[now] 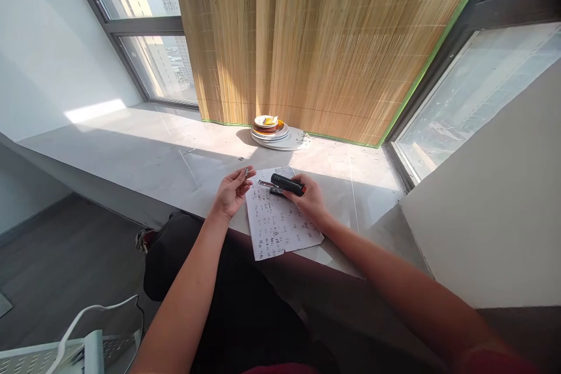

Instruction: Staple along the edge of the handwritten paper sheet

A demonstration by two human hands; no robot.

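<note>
My right hand (310, 198) is wrapped round a black stapler (287, 184) whose top is swung up from its base, baring a metal strip at the front. Between thumb and fingers, my left hand (234, 191) pinches a small silvery piece (246, 171), which looks like a short strip of staples but is too small to be sure. Under both hands lies a sheet of paper (274, 225) covered in handwriting, its lower edge at the front of the sill.
A stack of plates (270, 135) with a small bowl on top stands at the back, before a bamboo blind (298, 41). A tiny dark bit (241, 158) lies on the pale window sill (210, 158). A white perforated rack (94, 350) with a cable is at lower left.
</note>
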